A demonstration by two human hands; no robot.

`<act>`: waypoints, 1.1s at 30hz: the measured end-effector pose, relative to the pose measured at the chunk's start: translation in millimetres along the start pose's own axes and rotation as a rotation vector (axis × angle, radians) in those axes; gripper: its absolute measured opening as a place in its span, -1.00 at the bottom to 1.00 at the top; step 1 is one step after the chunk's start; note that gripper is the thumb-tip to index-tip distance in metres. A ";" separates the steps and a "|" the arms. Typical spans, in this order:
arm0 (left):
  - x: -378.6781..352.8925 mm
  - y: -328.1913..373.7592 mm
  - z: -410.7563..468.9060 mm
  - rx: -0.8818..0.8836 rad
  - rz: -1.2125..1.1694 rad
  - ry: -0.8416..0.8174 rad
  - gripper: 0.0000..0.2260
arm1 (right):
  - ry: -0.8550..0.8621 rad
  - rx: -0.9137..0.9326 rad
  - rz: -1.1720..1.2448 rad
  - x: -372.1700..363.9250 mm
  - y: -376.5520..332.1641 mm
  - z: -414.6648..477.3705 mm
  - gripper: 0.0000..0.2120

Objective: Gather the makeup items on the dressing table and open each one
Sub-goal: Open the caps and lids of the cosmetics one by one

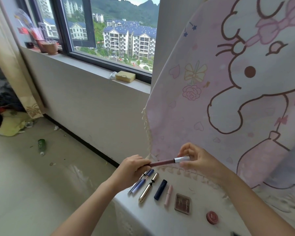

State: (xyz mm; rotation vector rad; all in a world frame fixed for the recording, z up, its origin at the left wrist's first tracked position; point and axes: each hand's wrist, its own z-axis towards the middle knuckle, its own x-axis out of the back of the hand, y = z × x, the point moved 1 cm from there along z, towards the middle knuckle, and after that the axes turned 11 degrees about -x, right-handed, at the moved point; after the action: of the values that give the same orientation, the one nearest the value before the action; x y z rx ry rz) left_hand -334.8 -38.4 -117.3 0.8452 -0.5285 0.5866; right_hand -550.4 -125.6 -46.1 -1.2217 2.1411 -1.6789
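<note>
Nearest you on the white counter [160, 217] lay a round red compact [212, 217], with a square brown palette [183, 203] just to its left. Beyond the palette a row ran leftward: a slim pink tube [168, 195], a navy lipstick case [160, 189], a gold mascara tube [148, 187] and a pair of blue pencils [140, 182] side by side near the counter's edge. Above that row you held a mauve lip pencil [163, 162] almost level. Your left hand [134, 167] was curled round its plain end, and your right hand [192, 159] pinched its silver cap [181, 158] between thumb and fingertips. The cap sat against the barrel. Behind your hands hung a pink cartoon cloth [228, 82] with a tasselled hem. Further off, a green bottle [41, 145] lay on the floor, and a yellow sponge [125, 76] rested on the windowsill.
</note>
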 end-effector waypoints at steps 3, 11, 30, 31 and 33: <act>-3.1 1.7 -0.8 0.000 0.002 -0.017 -0.69 | 0.024 -0.104 0.057 -8.6 -1.4 0.5 -0.71; -5.1 2.9 -6.9 0.051 -0.043 -0.005 -0.64 | 0.005 -0.027 -0.030 -3.5 8.3 0.3 -0.77; -18.5 4.3 -20.8 0.203 -0.111 -0.073 -0.73 | 0.068 -0.077 0.079 -2.3 36.4 13.1 -0.82; -19.4 4.2 -21.2 0.219 -0.116 -0.079 -0.73 | 0.064 -0.083 0.063 -1.5 36.1 13.4 -0.80; -22.3 2.7 -22.2 0.252 -0.128 -0.087 -0.74 | 0.062 -0.090 0.007 -0.2 38.7 16.7 -0.77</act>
State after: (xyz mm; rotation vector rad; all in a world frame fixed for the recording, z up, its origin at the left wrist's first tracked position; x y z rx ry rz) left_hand -348.3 -24.9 -142.5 1.1393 -0.4816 0.5065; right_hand -559.9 -136.4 -85.8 -1.1982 2.2779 -1.6554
